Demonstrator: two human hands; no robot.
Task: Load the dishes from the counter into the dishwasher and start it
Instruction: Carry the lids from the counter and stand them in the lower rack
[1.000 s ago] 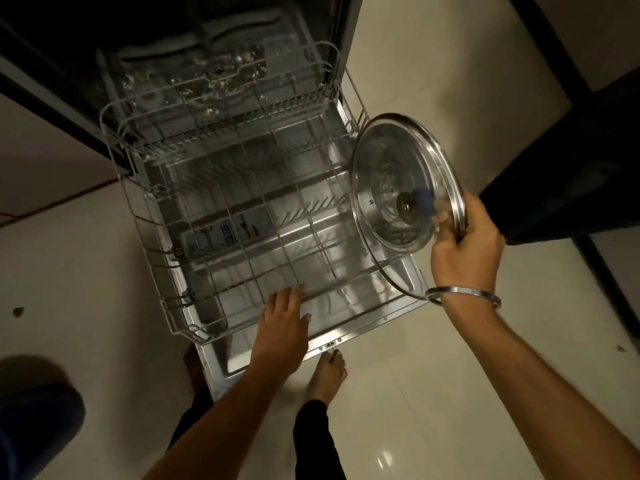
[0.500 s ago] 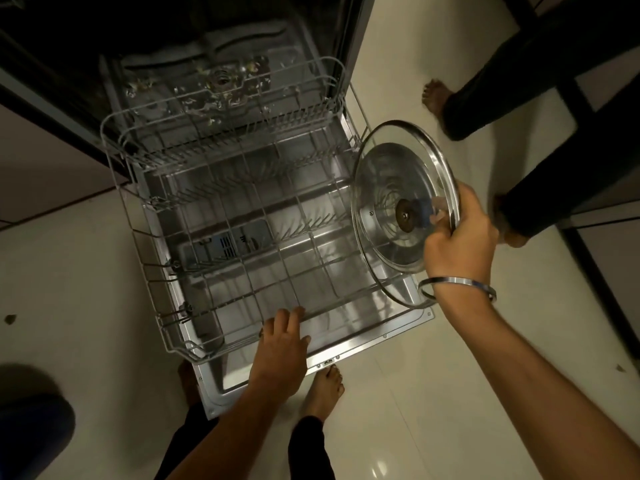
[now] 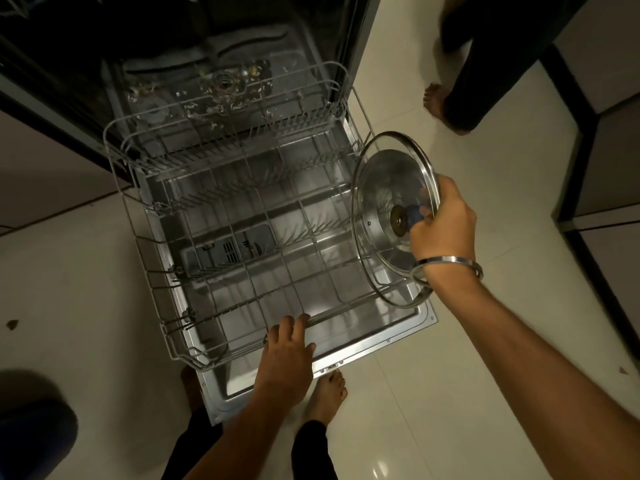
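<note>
Own feet (image 3: 329, 386): bare on the pale floor, just in front of the dishwasher door's outer edge, so the person stands at the end of the open door and leans over it.
Dishwasher door (image 3: 363, 348): folded down flat; it carries the pulled-out rack and is the landmark for the rest.
Left hand (image 3: 287, 355): at the front edge of the lower rack, above the door's outer lip, fingers laid over the front rail and hooked on it. It seems to be steadying the rack, or keeping it drawn out, while the other hand loads.
Lower rack (image 3: 242, 209): wire basket drawn fully out over the door, with no dishes in it; rows of tines run across it, and a grey detergent compartment on the door shows through the wires.
Right hand (image 3: 441, 223): over the right side of the door, fingers wrapped round the dark knob of the lid, with a metal bangle on the wrist.
Glass lid (image 3: 391, 216): metal-rimmed, held on edge with its underside facing the rack, its lower rim at the rack's right front corner. Whether it touches the wires I cannot tell. Held upright, it is likely meant to slot between tines.
Tub floor (image 3: 225, 84): beyond the door, dark, with scraps of food round the filter.
Another person's feet (image 3: 440, 102): on the floor, well to the right of the door.
</note>
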